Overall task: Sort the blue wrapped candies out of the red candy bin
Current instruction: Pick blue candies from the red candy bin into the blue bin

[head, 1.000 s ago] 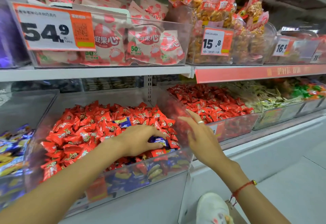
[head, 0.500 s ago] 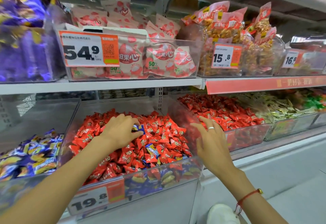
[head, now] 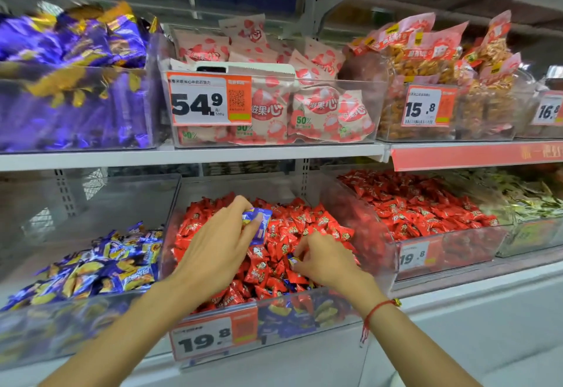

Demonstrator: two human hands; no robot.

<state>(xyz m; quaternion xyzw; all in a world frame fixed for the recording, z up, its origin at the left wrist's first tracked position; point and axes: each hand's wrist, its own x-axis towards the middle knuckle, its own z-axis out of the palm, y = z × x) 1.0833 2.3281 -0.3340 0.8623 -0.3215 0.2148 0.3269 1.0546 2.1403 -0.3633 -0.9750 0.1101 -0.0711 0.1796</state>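
Between the left hand's (head: 217,249) pinching fingers, a crinkly blue foil-wrapped candy (head: 259,223) is riding loosely and risks slipping; the right hand (head: 324,260) is pinching another blue piece.

Both bare forearms reach forward and up from the bottom of the view, converging toward the middle. The left hand (head: 217,248) sits a bit higher, back of the hand up, thumb and fingers curled into a grip on something small. The right hand (head: 327,260) is lower and just beside it, fingers bent down and bunched together in a pinch, red string around the wrist.
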